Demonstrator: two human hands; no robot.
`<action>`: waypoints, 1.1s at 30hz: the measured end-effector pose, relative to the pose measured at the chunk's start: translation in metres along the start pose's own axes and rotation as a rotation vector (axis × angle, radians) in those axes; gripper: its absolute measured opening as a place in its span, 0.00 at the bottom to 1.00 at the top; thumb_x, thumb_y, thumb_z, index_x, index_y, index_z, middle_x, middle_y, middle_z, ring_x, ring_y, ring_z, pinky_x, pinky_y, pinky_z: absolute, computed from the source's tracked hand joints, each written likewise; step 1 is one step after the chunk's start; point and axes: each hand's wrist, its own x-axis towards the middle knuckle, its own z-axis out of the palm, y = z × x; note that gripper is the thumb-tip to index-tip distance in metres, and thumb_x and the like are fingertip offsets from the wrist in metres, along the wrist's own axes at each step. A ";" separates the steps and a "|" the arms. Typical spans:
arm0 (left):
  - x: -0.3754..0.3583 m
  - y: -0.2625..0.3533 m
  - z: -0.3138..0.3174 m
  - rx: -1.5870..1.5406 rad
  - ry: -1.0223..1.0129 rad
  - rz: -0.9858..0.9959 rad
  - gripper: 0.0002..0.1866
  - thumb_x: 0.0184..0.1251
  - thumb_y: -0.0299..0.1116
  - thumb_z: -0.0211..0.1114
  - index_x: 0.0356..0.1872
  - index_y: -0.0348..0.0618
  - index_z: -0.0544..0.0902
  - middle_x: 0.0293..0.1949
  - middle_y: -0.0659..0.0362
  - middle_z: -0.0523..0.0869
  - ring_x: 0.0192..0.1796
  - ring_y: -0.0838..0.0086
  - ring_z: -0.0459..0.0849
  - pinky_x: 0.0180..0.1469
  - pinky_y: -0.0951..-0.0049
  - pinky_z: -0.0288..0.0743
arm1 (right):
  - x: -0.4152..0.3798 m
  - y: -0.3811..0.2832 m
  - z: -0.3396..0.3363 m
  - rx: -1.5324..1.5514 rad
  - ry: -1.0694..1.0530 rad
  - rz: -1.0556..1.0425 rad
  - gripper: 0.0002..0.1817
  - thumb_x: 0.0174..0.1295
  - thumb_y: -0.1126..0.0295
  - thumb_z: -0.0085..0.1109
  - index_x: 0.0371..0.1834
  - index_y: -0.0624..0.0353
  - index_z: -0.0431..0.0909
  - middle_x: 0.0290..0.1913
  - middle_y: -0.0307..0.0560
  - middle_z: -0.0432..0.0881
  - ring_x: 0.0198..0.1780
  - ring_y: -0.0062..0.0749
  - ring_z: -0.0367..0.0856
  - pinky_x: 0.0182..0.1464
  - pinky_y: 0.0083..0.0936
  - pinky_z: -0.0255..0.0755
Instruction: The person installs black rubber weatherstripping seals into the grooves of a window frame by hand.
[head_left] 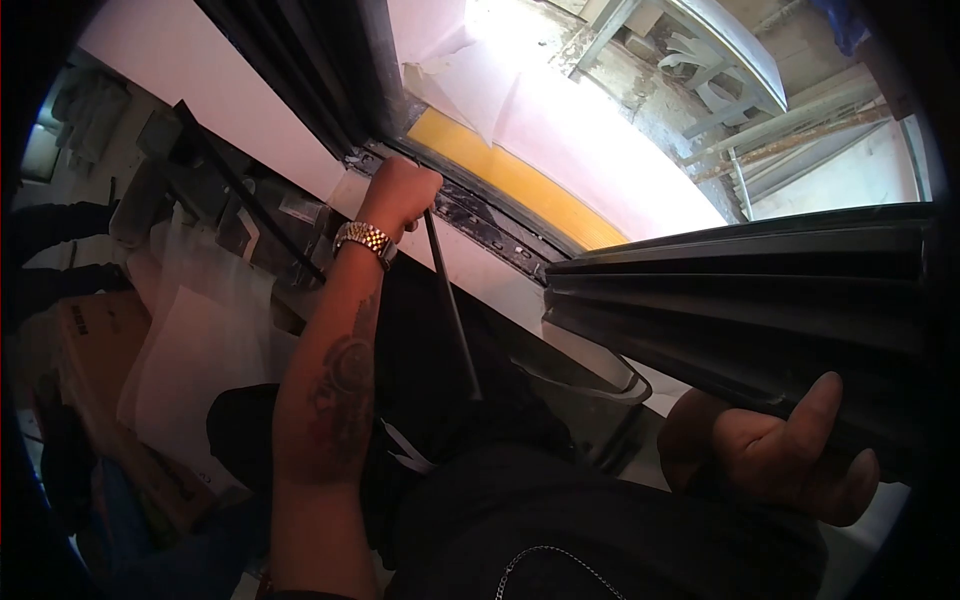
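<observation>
My left hand [402,192], a metal-banded watch [365,238] at its wrist, is closed in a fist over the dark sill track [480,220] of a window frame. From under the fist a thin dark strip [452,305] slants down toward my lap; the part inside the fingers is hidden. Lower right, my right hand [775,445] is beside the lower edge of a wide black frame profile [740,290]. Its visible fingers are stretched out and apart, one overlapping the profile in this view.
Beyond the sill lies a yellow strip [510,180] beside bright pinkish sheeting [590,130]. A black upright profile [300,70] rises at the upper left. A cardboard box [105,350], white translucent sheets [195,340] and a dark bar [245,190] are on the left. A dark bin [590,385] stands below the sill.
</observation>
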 end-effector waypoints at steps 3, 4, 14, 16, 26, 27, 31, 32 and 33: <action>-0.002 -0.016 -0.001 0.119 -0.007 0.078 0.10 0.57 0.28 0.59 0.24 0.28 0.81 0.22 0.46 0.85 0.21 0.61 0.82 0.24 0.62 0.72 | 0.001 0.008 -0.004 -0.030 -0.053 -0.141 0.24 0.61 0.42 0.72 0.45 0.49 0.85 0.42 0.45 0.75 0.56 0.45 0.72 0.56 0.42 0.72; -0.008 -0.023 0.000 0.204 -0.007 0.144 0.11 0.57 0.28 0.59 0.24 0.28 0.82 0.24 0.42 0.86 0.25 0.53 0.86 0.30 0.58 0.78 | -0.007 0.006 0.002 -0.051 0.008 -0.079 0.24 0.61 0.41 0.72 0.45 0.49 0.85 0.42 0.45 0.75 0.55 0.45 0.73 0.55 0.42 0.71; -0.002 -0.112 0.041 0.209 0.369 0.256 0.41 0.68 0.28 0.63 0.78 0.30 0.53 0.36 0.40 0.86 0.33 0.52 0.85 0.36 0.58 0.80 | -0.009 -0.001 0.002 -0.092 0.026 -0.030 0.23 0.63 0.41 0.68 0.44 0.49 0.86 0.40 0.43 0.75 0.53 0.45 0.73 0.54 0.43 0.71; 0.002 -0.107 0.043 0.238 0.439 0.334 0.43 0.70 0.26 0.63 0.80 0.31 0.48 0.25 0.51 0.86 0.18 0.67 0.84 0.20 0.66 0.79 | -0.008 -0.001 0.001 -0.092 0.021 -0.027 0.23 0.63 0.41 0.68 0.44 0.49 0.86 0.40 0.43 0.75 0.53 0.44 0.73 0.54 0.43 0.71; -0.037 -0.050 0.125 0.622 0.269 0.490 0.16 0.64 0.40 0.73 0.43 0.41 0.80 0.48 0.48 0.82 0.52 0.53 0.84 0.51 0.55 0.83 | -0.009 0.005 0.000 -0.091 0.011 -0.054 0.22 0.64 0.42 0.67 0.43 0.49 0.87 0.40 0.43 0.75 0.52 0.43 0.73 0.54 0.42 0.71; -0.035 -0.048 0.138 0.618 0.271 0.492 0.16 0.64 0.40 0.73 0.43 0.41 0.80 0.48 0.48 0.82 0.52 0.53 0.84 0.51 0.55 0.83 | -0.009 0.006 0.000 -0.095 0.015 -0.062 0.22 0.64 0.42 0.67 0.43 0.49 0.87 0.40 0.43 0.75 0.52 0.43 0.73 0.54 0.41 0.71; -0.029 -0.041 0.162 0.509 0.293 0.421 0.20 0.59 0.44 0.77 0.42 0.42 0.81 0.45 0.48 0.83 0.50 0.51 0.85 0.50 0.51 0.80 | -0.011 0.009 -0.001 -0.094 0.018 -0.071 0.21 0.64 0.43 0.66 0.43 0.49 0.87 0.40 0.42 0.75 0.52 0.42 0.73 0.54 0.41 0.71; -0.028 -0.040 0.163 0.514 0.299 0.377 0.21 0.57 0.45 0.78 0.42 0.42 0.81 0.45 0.48 0.84 0.50 0.51 0.85 0.51 0.51 0.80 | -0.012 0.010 -0.001 -0.090 0.017 -0.069 0.21 0.65 0.43 0.66 0.43 0.49 0.87 0.40 0.42 0.75 0.51 0.42 0.73 0.54 0.41 0.71; -0.028 -0.041 0.165 0.517 0.298 0.371 0.21 0.57 0.45 0.78 0.42 0.42 0.81 0.45 0.48 0.84 0.50 0.51 0.85 0.51 0.51 0.80 | -0.012 0.010 -0.001 -0.084 0.016 -0.068 0.21 0.65 0.43 0.66 0.42 0.49 0.87 0.40 0.42 0.75 0.51 0.42 0.72 0.54 0.41 0.71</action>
